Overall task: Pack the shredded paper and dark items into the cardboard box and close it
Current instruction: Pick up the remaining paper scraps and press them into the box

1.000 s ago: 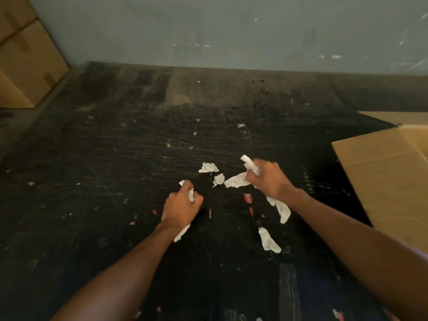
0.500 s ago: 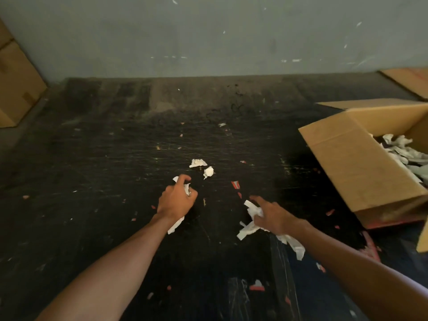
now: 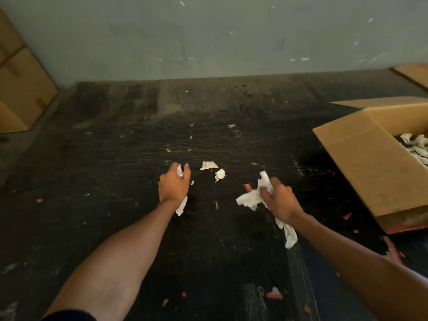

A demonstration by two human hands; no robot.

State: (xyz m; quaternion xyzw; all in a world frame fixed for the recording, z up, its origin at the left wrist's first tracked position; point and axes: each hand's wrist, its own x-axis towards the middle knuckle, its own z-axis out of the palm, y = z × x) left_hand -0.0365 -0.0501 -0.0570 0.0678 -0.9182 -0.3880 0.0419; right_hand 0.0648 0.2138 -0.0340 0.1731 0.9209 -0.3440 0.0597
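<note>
**Two loose scraps lie just right of the left hand**

Head view: the left hand is curled round a strip of shredded paper that hangs below the wrist. The right hand grips a larger bunch of paper, with a tail trailing toward the near side. Two loose scraps lie on the dark floor, just right of the left hand and slightly farther, so that hand looks nearer. The cardboard box stands open, well apart at the right, paper already inside.

White paper scraps beside open box
</note>
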